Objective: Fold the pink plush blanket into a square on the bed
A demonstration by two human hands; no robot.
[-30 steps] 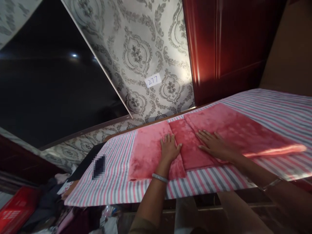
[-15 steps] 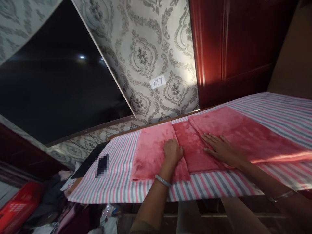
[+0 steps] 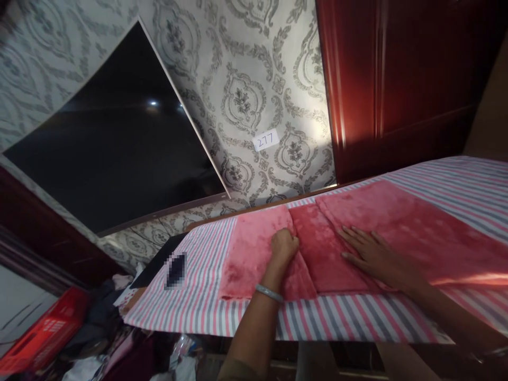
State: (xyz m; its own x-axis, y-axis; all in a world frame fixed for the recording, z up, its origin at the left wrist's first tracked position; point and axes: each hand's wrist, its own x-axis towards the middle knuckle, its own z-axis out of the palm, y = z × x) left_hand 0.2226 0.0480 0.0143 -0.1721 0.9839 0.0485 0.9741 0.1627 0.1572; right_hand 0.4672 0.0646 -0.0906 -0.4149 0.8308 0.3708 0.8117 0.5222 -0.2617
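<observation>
A pink plush blanket [image 3: 400, 222] lies spread on the striped sheet, with its left part folded into a flat panel [image 3: 250, 248]. A darker red strip [image 3: 313, 238] of the plush shows between that panel and the larger right part. My left hand [image 3: 283, 246], with a bracelet at the wrist, rests curled into a fist on the left panel near its right edge. Whether cloth is caught in its fingers is hidden. My right hand [image 3: 371, 251] lies flat on the right part by its left edge, fingers spread.
A pink, grey and white striped sheet [image 3: 198, 264] covers the surface, with a blurred dark object [image 3: 175, 271] at left. A large dark screen [image 3: 138, 148] stands against patterned wallpaper. A red basket [image 3: 51, 333] and heaped clothes are at lower left; a dark red door [image 3: 397, 95] is behind.
The view has shifted, so the whole scene sits a little further right and lower. Both hands keep nearly the same places on the plush blanket.
</observation>
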